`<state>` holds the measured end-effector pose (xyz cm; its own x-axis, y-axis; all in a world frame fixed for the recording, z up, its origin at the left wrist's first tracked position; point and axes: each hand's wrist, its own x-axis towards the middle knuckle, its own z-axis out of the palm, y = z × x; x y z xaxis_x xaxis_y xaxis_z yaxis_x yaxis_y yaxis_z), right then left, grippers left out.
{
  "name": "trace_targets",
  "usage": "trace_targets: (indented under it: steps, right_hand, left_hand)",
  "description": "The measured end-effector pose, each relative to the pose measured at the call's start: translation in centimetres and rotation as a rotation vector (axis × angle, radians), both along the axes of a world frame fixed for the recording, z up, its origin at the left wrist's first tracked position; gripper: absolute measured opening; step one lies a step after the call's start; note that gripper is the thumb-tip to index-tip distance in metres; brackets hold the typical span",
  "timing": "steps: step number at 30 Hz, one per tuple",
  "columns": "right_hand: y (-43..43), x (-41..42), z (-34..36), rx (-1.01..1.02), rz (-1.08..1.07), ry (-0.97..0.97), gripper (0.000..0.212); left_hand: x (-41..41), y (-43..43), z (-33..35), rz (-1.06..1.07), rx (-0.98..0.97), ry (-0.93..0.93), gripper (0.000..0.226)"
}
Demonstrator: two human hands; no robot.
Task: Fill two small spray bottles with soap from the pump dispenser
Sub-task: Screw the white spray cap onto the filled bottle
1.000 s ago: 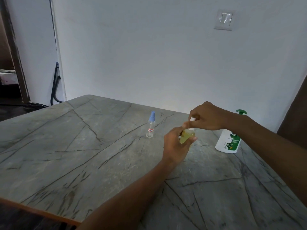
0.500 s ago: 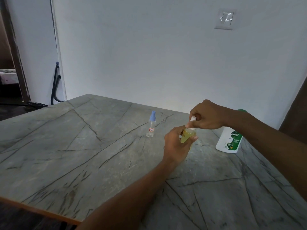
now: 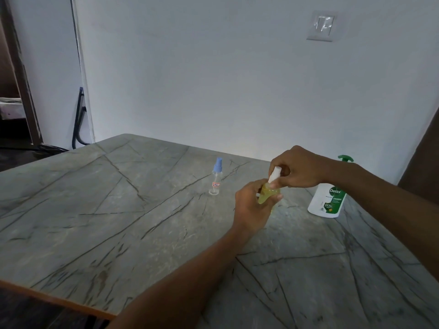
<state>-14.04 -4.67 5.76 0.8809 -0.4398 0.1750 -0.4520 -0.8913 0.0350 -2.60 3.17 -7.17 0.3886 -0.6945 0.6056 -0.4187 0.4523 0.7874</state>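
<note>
**Q:** Where is the filled spray bottle?
**A:** Right of centre. The filled spray bottle (image 3: 268,195), a clear body holding yellow-green liquid, is gripped by the left hand (image 3: 251,207), whose fingers curl round it from its left side. Whether its base touches the surface (image 3: 118,210) cannot be told.

**Q:** And the other hand?
**A:** The right hand (image 3: 298,168) enters from the right edge and sits just above the bottle. Its thumb and fingertips pinch the white spray cap (image 3: 274,174), which stands at the bottle's neck and leans toward the upper right. Whether the cap is fully seated cannot be told.

**Q:** The second bottle?
**A:** The second spray bottle (image 3: 215,179) stands upright on the surface to the left of both hands, apart from them. It is clear, looks empty, wears a blue cap and carries a small red-bordered label.

**Q:** The soap source?
**A:** The pump dispenser (image 3: 329,201), white with a green label reading "Dettol", stands on the surface at the right. The right forearm crosses in front of its neck, and the green pump head (image 3: 345,159) shows above the forearm.

**Q:** Surroundings?
**A:** The surface is grey with dark veins and has an orange edge at lower left. Behind it is a white wall with a switch plate (image 3: 322,26) at upper right. A dark doorway lies at the far left, with a dark cable (image 3: 78,119) beside the wall corner.
</note>
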Motion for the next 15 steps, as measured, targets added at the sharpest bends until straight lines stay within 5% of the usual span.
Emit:
trace_targets:
  steps: [15]
  right_hand:
    - [0.4,1.0,-1.2,-0.005,-0.077,-0.179,0.02]
  left_hand:
    - [0.3,-0.1,-0.2,-0.005,-0.025,0.037,0.032]
